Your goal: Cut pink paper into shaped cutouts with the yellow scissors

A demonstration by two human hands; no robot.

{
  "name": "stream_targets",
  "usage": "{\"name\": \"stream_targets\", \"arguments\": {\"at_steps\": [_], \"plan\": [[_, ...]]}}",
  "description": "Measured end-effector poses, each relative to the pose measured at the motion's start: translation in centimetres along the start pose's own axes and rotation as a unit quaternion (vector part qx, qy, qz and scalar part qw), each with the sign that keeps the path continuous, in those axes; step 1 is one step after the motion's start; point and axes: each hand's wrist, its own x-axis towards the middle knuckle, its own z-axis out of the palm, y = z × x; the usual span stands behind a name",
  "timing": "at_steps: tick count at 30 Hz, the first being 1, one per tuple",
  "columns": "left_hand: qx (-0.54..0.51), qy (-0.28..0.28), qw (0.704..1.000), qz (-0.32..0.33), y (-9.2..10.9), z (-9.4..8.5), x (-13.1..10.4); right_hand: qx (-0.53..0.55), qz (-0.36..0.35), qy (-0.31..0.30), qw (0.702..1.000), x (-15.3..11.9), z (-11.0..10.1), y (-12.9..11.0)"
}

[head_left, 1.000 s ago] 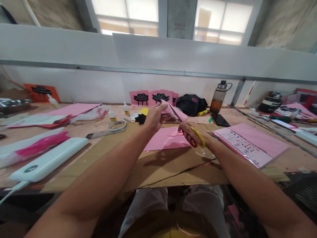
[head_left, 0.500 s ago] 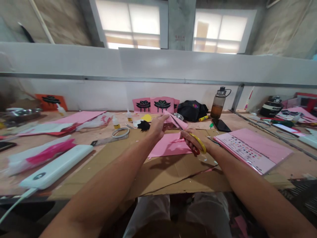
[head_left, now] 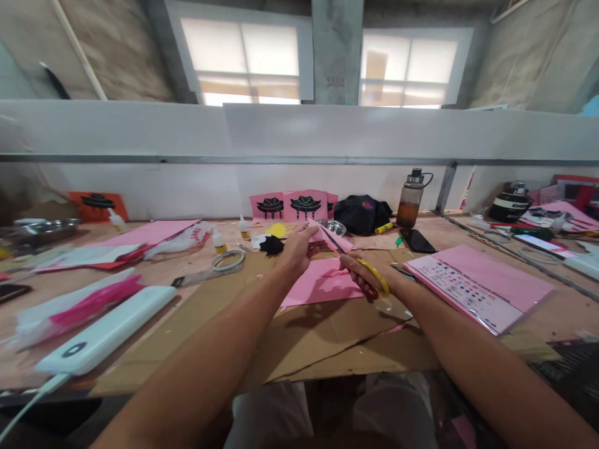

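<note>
My left hand (head_left: 299, 247) is closed on a piece of pink paper (head_left: 344, 242), held up above the cardboard (head_left: 322, 330). In my right hand (head_left: 358, 272) is a pair of scissors (head_left: 378, 279) with yellow and red handles, its blades lying against the raised paper. Below both hands a pink sheet (head_left: 318, 285) rests on the cardboard, with a loose pink scrap on top of it. The fingertips of my left hand are partly hidden behind the paper.
Black-and-pink cards (head_left: 304, 206) lean on the back wall beside a black cap (head_left: 362, 214). A bottle (head_left: 410, 198) and a phone (head_left: 418, 241) stand and lie right. Paper in a wrapper (head_left: 482, 284) lies nearer. A white power bank (head_left: 107, 327), glue bottles (head_left: 219, 241) and tape (head_left: 228, 260) are left.
The view has tipped slightly upward, so things sit lower in the frame. The raised paper has turned and looks narrower beside the scissor blades. Both hands keep their hold.
</note>
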Motion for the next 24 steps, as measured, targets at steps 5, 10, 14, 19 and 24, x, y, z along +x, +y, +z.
{"name": "stream_targets", "arguments": {"at_steps": [5, 10, 14, 19, 24], "plan": [[0.002, 0.004, 1.0, -0.007, -0.13, 0.18, -0.12, -0.006, 0.013, -0.003, 1.0, -0.17, -0.16, -0.21], [-0.001, 0.0, 1.0, -0.001, -0.25, 0.18, 0.04, -0.018, 0.019, -0.008, 1.0, 0.23, -0.33, 0.2], [0.004, -0.01, 1.0, -0.007, -0.33, -0.01, 0.29, -0.012, 0.021, -0.003, 1.0, 0.36, -0.39, 0.26], [0.013, -0.009, 1.0, -0.011, -0.44, -0.2, 0.35, 0.011, 0.015, 0.002, 1.0, 0.48, -0.27, 0.29], [0.011, -0.009, 1.0, -0.006, -0.44, -0.29, 0.22, -0.002, 0.038, -0.002, 0.999, 0.71, -0.29, -0.14]]}}
